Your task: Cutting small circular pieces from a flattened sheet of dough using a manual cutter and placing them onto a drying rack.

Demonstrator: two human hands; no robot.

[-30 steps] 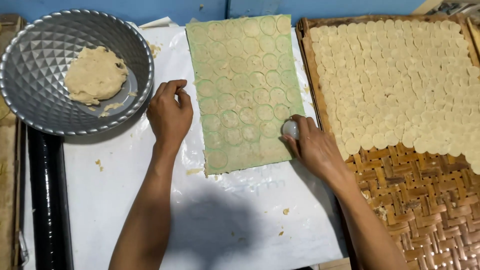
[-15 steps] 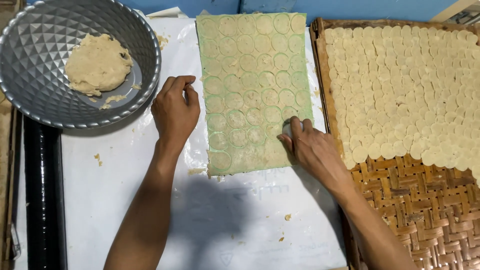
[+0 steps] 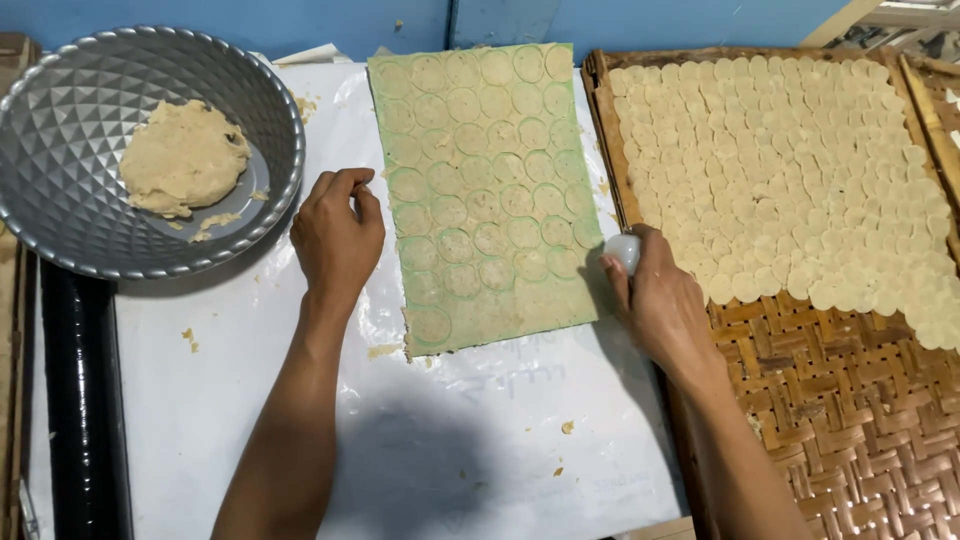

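Note:
A thin rectangular sheet of dough (image 3: 485, 190) lies on a green mat over white plastic, marked all over with cut circles. My left hand (image 3: 336, 235) rests curled on the plastic just left of the sheet, holding nothing. At the sheet's lower right edge, my right hand (image 3: 660, 300) grips a small white round cutter (image 3: 623, 250). The cutter sits between the sheet and the woven tray.
A woven bamboo tray (image 3: 840, 400) at the right holds several rows of pale dough discs (image 3: 790, 170). A faceted metal bowl (image 3: 60, 150) at the upper left contains a lump of dough (image 3: 180, 155). A black bar (image 3: 75, 400) runs along the left. Crumbs dot the white plastic (image 3: 450, 450).
My right hand has slid with the cutter from the sheet's lower right part to just off its right edge. My left hand stays beside the sheet.

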